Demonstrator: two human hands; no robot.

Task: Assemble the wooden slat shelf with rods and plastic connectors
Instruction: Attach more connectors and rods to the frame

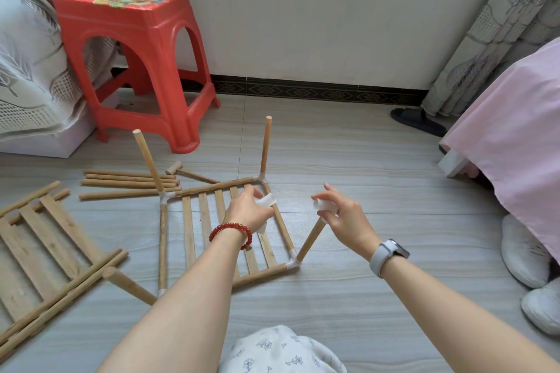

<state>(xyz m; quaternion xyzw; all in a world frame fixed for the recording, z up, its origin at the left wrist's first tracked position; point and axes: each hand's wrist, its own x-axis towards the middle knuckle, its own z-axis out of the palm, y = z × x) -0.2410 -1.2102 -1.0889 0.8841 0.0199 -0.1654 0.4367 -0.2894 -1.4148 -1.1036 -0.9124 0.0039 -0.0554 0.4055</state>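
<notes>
beside red stool (133, 48), loose rods (127, 183), small mallet (181, 169), spare slat panel (45, 248)

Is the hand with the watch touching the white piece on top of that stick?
Touching. The head view shows the right hand pinching the white connector atop the rod.

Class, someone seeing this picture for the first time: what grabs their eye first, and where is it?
Probably the red plastic stool against the wall, upper left. Then the slatted shelf frame on the floor at centre, rods rising from its corners. Above it, each hand, left hand and right hand, holds a white plastic connector.
</notes>
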